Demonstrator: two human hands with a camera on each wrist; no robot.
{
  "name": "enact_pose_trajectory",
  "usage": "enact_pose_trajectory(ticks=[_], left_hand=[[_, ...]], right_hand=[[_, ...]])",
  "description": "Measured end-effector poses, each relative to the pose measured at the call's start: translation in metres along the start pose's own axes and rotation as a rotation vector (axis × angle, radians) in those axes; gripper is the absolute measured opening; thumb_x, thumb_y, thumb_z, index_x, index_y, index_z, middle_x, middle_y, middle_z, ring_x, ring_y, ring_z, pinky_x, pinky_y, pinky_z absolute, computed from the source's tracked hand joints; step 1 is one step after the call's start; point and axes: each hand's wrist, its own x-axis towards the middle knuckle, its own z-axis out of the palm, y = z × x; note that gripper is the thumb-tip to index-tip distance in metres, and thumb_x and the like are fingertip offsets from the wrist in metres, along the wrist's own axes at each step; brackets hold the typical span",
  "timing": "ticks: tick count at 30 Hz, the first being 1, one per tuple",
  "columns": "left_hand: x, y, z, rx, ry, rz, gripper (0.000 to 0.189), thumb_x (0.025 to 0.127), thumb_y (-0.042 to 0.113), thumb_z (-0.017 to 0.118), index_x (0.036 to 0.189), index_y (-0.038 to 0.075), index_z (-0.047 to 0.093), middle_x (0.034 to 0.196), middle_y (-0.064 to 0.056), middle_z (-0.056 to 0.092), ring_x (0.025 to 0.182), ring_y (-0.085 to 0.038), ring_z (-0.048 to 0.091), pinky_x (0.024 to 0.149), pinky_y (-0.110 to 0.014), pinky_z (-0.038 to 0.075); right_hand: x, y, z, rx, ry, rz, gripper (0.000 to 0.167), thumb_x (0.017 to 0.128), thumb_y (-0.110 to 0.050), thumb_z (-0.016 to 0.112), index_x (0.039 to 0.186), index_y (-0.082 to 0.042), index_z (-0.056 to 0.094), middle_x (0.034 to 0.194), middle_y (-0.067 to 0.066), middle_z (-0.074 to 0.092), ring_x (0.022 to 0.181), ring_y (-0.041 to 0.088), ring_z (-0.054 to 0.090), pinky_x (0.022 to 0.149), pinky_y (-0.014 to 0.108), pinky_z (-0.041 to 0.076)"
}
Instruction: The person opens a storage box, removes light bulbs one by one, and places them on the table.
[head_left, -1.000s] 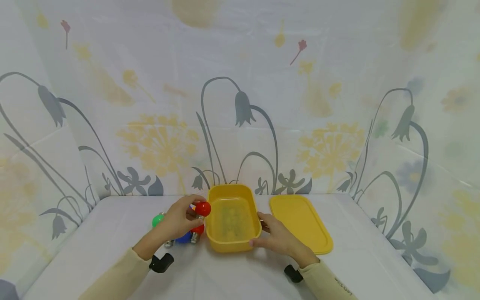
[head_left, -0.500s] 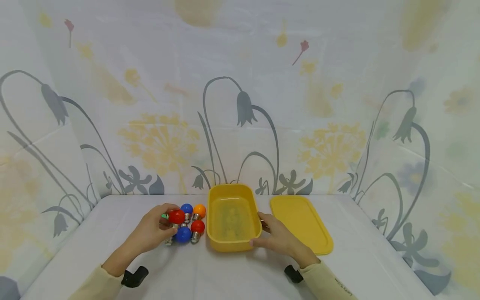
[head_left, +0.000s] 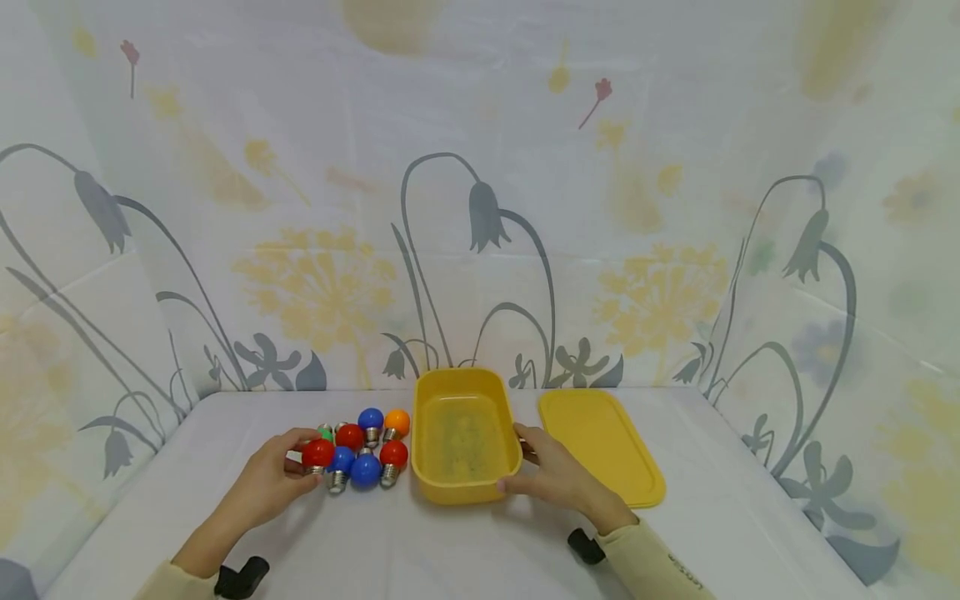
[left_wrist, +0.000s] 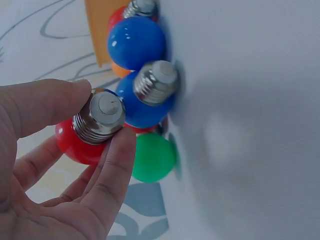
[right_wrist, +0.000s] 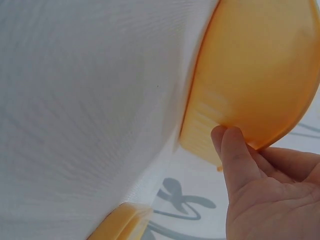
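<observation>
My left hand (head_left: pixel 266 479) pinches a red light bulb (head_left: pixel 318 452) between thumb and fingers, at the left end of a group of bulbs. In the left wrist view its metal screw base (left_wrist: pixel 102 112) faces the camera. Close by lie a green bulb (left_wrist: pixel 154 157), mostly hidden in the head view, blue bulbs (head_left: pixel 366 471), red bulbs (head_left: pixel 393 454) and an orange bulb (head_left: pixel 397 422). My right hand (head_left: pixel 551 471) holds the near right corner of a yellow plastic container (head_left: pixel 467 493), thumb at the front, fingers along the right wall (right_wrist: pixel 250 75).
A flat yellow lid (head_left: pixel 603 450) lies on the white-covered table (head_left: pixel 450 558), right of the container and beyond my right hand. Behind the table hangs a flower-printed cloth (head_left: pixel 480 292).
My left hand has moved left from beside the container, setting one red bulb down among the others and now holding another red bulb at the group's left end. The right hand stays put.
</observation>
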Motion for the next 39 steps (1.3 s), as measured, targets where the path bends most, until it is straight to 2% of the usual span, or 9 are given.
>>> enact_pose_trajectory(ticks=[3, 13, 20, 27, 34, 39], left_hand=[[-0.001, -0.006, 0.0, -0.006, -0.006, -0.024, 0.058, 0.076, 0.005, 0.077, 0.128, 0.0, 0.051, 0.114, -0.022, 0.055, 0.083, -0.021, 0.061, 0.069, -0.036, 0.057], [0.003, -0.025, 0.004, 0.004, -0.023, -0.041, 0.055, 0.075, 0.005, 0.077, 0.124, 0.0, 0.053, 0.11, -0.023, 0.057, 0.08, -0.021, 0.061, 0.069, -0.037, 0.056], [0.007, -0.029, 0.005, 0.028, -0.048, -0.079, 0.055, 0.076, 0.006, 0.077, 0.124, 0.0, 0.053, 0.11, -0.023, 0.058, 0.082, -0.022, 0.061, 0.07, -0.039, 0.056], [0.007, -0.031, 0.007, 0.043, -0.062, -0.087, 0.055, 0.075, 0.005, 0.077, 0.124, -0.001, 0.053, 0.108, -0.023, 0.059, 0.083, -0.025, 0.062, 0.072, -0.042, 0.056], [0.006, -0.032, 0.007, 0.051, -0.057, -0.106, 0.055, 0.077, 0.006, 0.076, 0.126, 0.001, 0.052, 0.112, -0.025, 0.058, 0.086, -0.027, 0.063, 0.073, -0.044, 0.056], [0.005, -0.033, 0.006, 0.037, -0.05, -0.098, 0.055, 0.076, 0.007, 0.076, 0.125, 0.001, 0.052, 0.111, -0.026, 0.058, 0.085, -0.027, 0.063, 0.074, -0.045, 0.056]], right_hand=[[0.0, 0.0, 0.0, 0.007, -0.003, 0.0, 0.098, 0.076, -0.043, 0.078, 0.146, 0.003, 0.028, 0.146, 0.018, 0.038, 0.128, 0.03, 0.046, 0.104, 0.041, 0.04], [0.0, 0.0, 0.0, 0.004, -0.006, 0.004, 0.1, 0.075, -0.045, 0.079, 0.146, 0.003, 0.028, 0.146, 0.018, 0.038, 0.129, 0.032, 0.044, 0.104, 0.043, 0.039], [0.001, 0.001, 0.0, 0.005, -0.007, -0.005, 0.1, 0.074, -0.046, 0.079, 0.147, 0.002, 0.029, 0.146, 0.017, 0.038, 0.13, 0.03, 0.044, 0.105, 0.042, 0.038], [0.0, 0.002, 0.0, 0.021, -0.012, 0.001, 0.099, 0.075, -0.045, 0.079, 0.147, 0.002, 0.028, 0.146, 0.017, 0.038, 0.129, 0.031, 0.044, 0.104, 0.043, 0.039], [-0.001, 0.001, 0.0, 0.016, -0.012, 0.013, 0.099, 0.075, -0.046, 0.078, 0.147, 0.002, 0.028, 0.146, 0.017, 0.038, 0.129, 0.031, 0.045, 0.104, 0.043, 0.039], [-0.001, -0.001, -0.001, 0.02, -0.015, 0.019, 0.099, 0.076, -0.045, 0.078, 0.147, 0.002, 0.028, 0.146, 0.018, 0.038, 0.129, 0.031, 0.045, 0.104, 0.043, 0.039]])
